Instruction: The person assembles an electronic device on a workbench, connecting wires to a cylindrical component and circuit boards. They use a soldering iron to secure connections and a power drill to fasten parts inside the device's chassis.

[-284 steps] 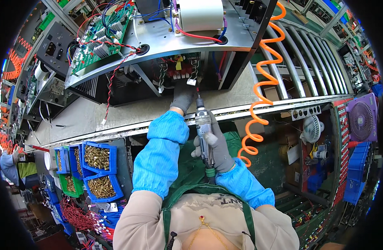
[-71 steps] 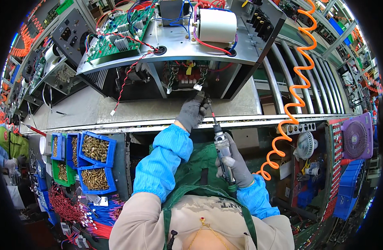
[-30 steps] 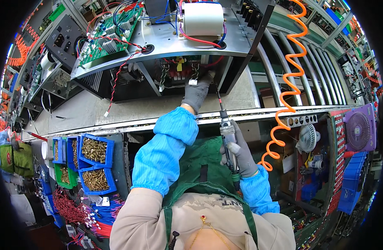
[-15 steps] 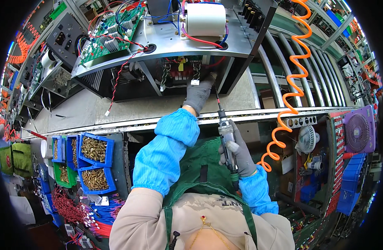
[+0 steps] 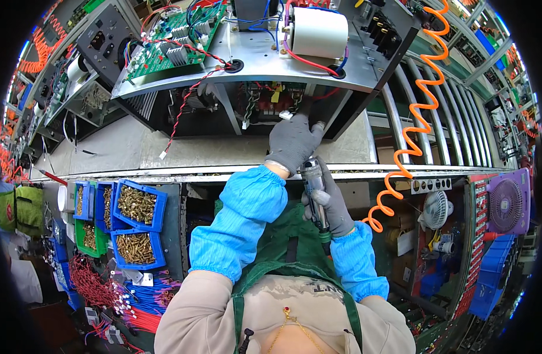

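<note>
A metal equipment chassis [image 5: 271,75] stands across the bench, its lower bay facing me. My left hand [image 5: 293,141], in a grey glove, reaches to the bay's front opening beside a white connector plug [image 5: 287,115]. Its fingers are curled and partly hidden, so what they hold cannot be made out. My right hand [image 5: 335,209], also gloved, is wrapped round a power screwdriver [image 5: 316,192] pointing up toward the bay. The screwdriver's tip is hidden behind my left hand. On top of the chassis are a green circuit board [image 5: 165,56] and a white cylinder [image 5: 318,32].
Blue bins [image 5: 135,251] of brass fasteners and a green bin [image 5: 92,239] stand at left, above bundles of red wires [image 5: 88,280]. An orange coiled hose [image 5: 415,112] hangs at right, before metal rollers [image 5: 436,112]. A purple fan [image 5: 507,203] is at far right.
The screwdriver has moved up and closer to the chassis, its bit now hidden by my left hand. My left hand has come slightly down and turned. The chassis appears farther right in the view.
</note>
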A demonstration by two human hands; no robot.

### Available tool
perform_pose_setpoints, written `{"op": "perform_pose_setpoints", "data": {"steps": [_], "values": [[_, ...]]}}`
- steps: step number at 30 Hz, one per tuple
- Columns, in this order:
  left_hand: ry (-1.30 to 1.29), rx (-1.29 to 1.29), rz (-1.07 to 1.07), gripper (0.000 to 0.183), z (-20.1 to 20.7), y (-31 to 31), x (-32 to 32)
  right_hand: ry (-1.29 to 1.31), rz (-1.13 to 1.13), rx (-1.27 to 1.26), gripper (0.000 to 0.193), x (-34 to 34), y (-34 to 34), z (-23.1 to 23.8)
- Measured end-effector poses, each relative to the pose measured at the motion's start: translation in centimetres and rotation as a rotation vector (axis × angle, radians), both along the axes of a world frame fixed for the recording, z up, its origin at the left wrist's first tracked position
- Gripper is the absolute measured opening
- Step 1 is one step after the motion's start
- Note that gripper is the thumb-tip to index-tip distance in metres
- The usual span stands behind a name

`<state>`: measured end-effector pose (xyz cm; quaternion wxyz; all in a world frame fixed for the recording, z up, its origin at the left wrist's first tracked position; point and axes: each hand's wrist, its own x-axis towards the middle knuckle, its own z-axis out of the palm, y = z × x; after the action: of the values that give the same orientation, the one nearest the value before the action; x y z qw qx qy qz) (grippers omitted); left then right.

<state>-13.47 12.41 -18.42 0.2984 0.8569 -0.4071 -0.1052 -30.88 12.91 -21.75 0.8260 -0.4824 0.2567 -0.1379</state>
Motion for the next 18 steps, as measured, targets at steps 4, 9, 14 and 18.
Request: {"op": "perform_pose_setpoints", "data": {"steps": [4, 9, 14, 18], "values": [[0.039, 0.004, -0.015, 0.048, 0.4, 0.3, 0.0, -0.117, 0.009, 0.151, 0.089, -0.4, 0.1, -0.9], [0.230, -0.307, -0.077, 0.040, -1.4, 1.1, 0.8, -0.346, 0.022, 0.399, 0.077, -0.3, 0.9, -2.7], [1.052, -0.649, 0.108, 0.029, -6.1, 3.2, 0.8, -0.461, 0.061, 0.507, 0.057, 0.1, 0.9, -2.9], [1.348, -0.672, -0.138, 0.016, -12.2, -0.5, 2.0, -0.319, -0.057, 0.404, 0.055, 0.9, 2.9, -0.4]]}}
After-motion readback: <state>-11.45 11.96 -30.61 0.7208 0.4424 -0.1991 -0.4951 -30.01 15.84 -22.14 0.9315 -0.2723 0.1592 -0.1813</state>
